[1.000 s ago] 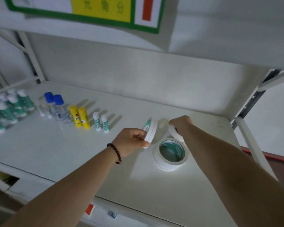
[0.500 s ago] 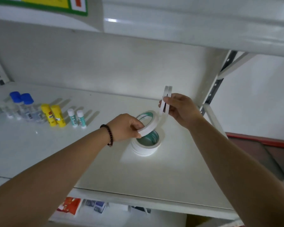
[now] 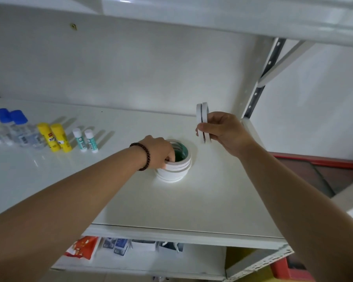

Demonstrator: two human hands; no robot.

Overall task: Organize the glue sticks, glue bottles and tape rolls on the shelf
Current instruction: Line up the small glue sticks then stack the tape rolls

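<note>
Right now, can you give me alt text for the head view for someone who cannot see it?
The left hand sets a tape roll onto a stack of tape rolls on a white shelf, while the right hand holds two thin rolls upright above it. Glue sticks and glue bottles stand at the left.

Dark beaded bracelet (image 3: 144,158) worn at a wrist. Grey perforated metal upright (image 3: 259,86) at right rear, white diagonal brace (image 3: 283,62) crossing it. Orange-red printed packet (image 3: 84,246) and blue-and-white packets (image 3: 116,245) lying on the lower tier. Red-edged dark surface (image 3: 324,165) at far right.
</note>
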